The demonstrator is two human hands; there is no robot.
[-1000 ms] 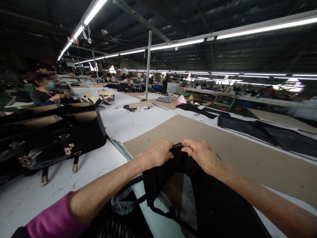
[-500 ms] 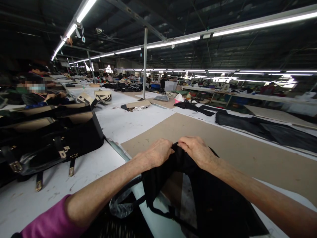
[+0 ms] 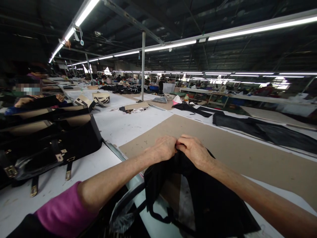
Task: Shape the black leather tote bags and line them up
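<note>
In front of me a black bag (image 3: pixel 210 195) lies across the table edge, its upper edge raised between my hands. My left hand (image 3: pixel 166 147) is closed on that edge with the fingers curled under. Right beside it, my right hand (image 3: pixel 192 148) pinches the same edge, thumb and fingertips pressed together. The two hands touch or nearly touch. A strap wrapped in clear plastic (image 3: pixel 122 211) hangs from the bag's left side. My forearms cover part of the bag, and the pinched spot is hidden behind my fingers.
Several black bags with gold buckles (image 3: pixel 66 138) stand at the left. A brown board (image 3: pixel 223 152) covers much of the white table (image 3: pixel 128 122). Black fabric pieces (image 3: pixel 262 130) lie at the right. A metal post (image 3: pixel 143 66) rises mid-table. A masked co-worker (image 3: pixel 29 92) handles a dark piece.
My hands have come closer together along the bag's edge. The view has shifted slightly to the right. At the left, the co-worker has raised a dark piece.
</note>
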